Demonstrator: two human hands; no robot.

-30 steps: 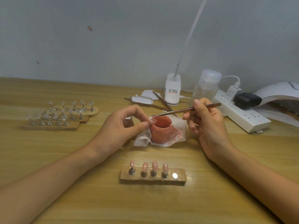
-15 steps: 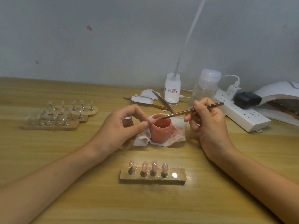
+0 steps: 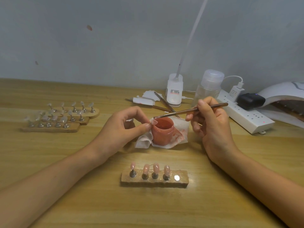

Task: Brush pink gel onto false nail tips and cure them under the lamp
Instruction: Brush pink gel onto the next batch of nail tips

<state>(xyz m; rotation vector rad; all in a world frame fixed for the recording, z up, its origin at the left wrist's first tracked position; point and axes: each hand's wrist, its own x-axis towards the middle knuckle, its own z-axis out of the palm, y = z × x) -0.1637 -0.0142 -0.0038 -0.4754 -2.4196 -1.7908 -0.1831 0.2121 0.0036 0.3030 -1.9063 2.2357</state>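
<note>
My left hand (image 3: pixel 125 127) pinches a small false nail tip (image 3: pixel 154 122) on its stand, just left of the open pink gel jar (image 3: pixel 162 130). My right hand (image 3: pixel 212 124) grips a thin brush (image 3: pixel 190 111), and its bristle end touches the tip beside the jar's rim. The jar sits on a stained white wipe (image 3: pixel 179 130). Near the front a wooden holder (image 3: pixel 154 180) carries several pink-coated tips (image 3: pixel 156 167) and one bare magnet spot. The white curing lamp (image 3: pixel 286 96) stands at the far right.
Three wooden holders (image 3: pixel 54 128) with clear tips lie at the left. Behind the jar are spare brushes (image 3: pixel 162 102), paper pieces, a white desk-lamp base (image 3: pixel 174 92) and a clear pump bottle (image 3: pixel 209 87). A power strip (image 3: pixel 246 116) with plugs runs toward the curing lamp.
The brush end dipped toward the jar's mouth, then came back left onto the tip that my left hand holds. My left hand has hardly moved.
</note>
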